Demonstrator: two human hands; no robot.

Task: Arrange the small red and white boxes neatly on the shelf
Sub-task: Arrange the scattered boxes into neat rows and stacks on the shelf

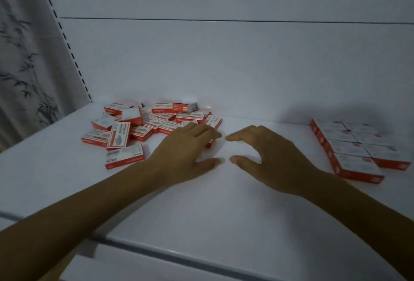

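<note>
A loose pile of small red and white boxes (143, 125) lies at the back left of the white shelf (224, 202). My left hand (188, 153) reaches to the pile's right edge; its fingers lie over one box (210, 144), of which only a red corner shows, and the thumb is spread away from it. Just right of it, my right hand (268, 155) hovers low over the bare shelf with thumb and fingers spread in a wide curve, holding nothing. At the far right, several boxes (354, 148) lie flat in two tidy rows.
The white back panel (224, 67) rises behind the shelf. A slotted upright (67, 45) stands at the left, with a bamboo-print curtain (24, 67) beyond it. The shelf's front lip (179, 256) runs across the bottom.
</note>
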